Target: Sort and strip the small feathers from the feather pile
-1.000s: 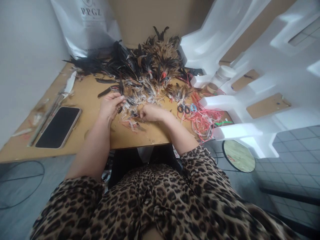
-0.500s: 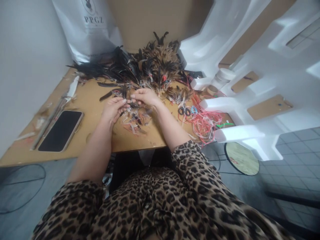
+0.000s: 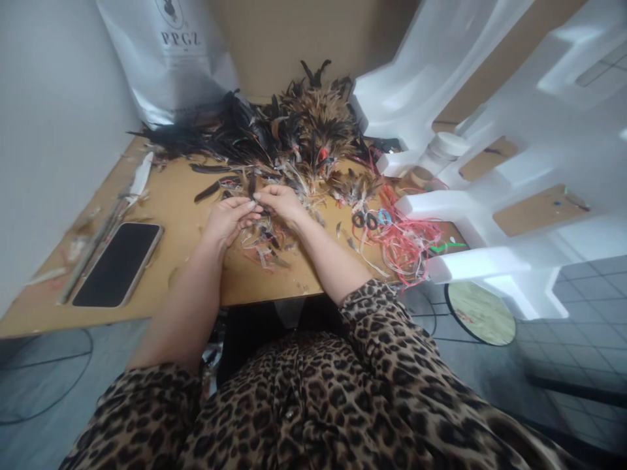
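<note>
My left hand (image 3: 228,220) and my right hand (image 3: 283,202) meet above the table, fingertips almost touching. Both are closed in a pinch around the base of a small dark feather (image 3: 251,183) that points away from me. Which fingers carry most of it, I cannot tell. Beneath my hands lies a scatter of feather scraps and pale and reddish strands (image 3: 268,247). Just beyond them spreads a large heap of brown feathers (image 3: 316,111) and long black feathers (image 3: 179,139). A smaller brown feather bunch (image 3: 353,186) lies to the right of my right hand.
A phone (image 3: 120,264) lies at the left beside a thin rod (image 3: 91,258) and a white feather (image 3: 142,175). Tangled pink string (image 3: 409,238) and scissors (image 3: 365,220) are at the right, against white foam packaging (image 3: 470,264). A silver bag (image 3: 181,78) stands behind.
My hands have drawn closer together, the left shifting slightly right and the right slightly left. They stay at the feather. The view has shifted a little.
</note>
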Available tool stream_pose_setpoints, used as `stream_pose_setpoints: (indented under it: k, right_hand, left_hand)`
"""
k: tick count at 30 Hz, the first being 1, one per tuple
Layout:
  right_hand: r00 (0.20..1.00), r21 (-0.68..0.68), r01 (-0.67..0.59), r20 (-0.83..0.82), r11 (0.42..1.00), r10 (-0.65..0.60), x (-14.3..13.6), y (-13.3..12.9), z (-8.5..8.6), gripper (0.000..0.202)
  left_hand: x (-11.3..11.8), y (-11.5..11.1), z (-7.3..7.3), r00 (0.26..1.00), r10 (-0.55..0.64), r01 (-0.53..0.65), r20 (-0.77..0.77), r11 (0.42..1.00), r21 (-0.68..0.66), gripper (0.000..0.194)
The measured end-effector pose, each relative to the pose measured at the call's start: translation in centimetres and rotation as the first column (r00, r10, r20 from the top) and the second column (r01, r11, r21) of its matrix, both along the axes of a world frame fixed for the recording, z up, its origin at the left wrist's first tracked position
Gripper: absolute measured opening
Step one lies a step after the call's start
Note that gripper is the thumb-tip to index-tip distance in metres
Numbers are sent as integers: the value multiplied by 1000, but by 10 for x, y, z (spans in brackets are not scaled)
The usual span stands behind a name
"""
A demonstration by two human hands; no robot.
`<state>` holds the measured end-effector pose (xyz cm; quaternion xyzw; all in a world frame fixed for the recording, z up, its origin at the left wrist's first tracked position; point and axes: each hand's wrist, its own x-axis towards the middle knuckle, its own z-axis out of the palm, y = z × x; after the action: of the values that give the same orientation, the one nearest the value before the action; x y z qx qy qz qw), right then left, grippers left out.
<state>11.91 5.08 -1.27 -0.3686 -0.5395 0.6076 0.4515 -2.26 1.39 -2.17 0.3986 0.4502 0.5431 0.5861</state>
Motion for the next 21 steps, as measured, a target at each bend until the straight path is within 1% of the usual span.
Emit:
stream_pose_setpoints:
  k: [5,12,16,21]
  right_hand:
    - [999,16,22,28,1000,-22,-2,0,-3,31]
    - [997,65,55,47,996,-58,-3,0,-3,24]
    - [993,113,86,73,990,-94,-4,-2,-3,22]
    - [995,112,73,66,991,-81,-4,-2,-5,24]
  left_hand:
    - [1,-1,-1,999,14,-13,-46,999,34,23]
    - [2,0,-6,991,58,-47,-119,994,98,26]
    - [3,-1,-4,983,74,-56,-169,993,106,26]
    - [5,-3,-1,978,92,-75,-190,993,92,25]
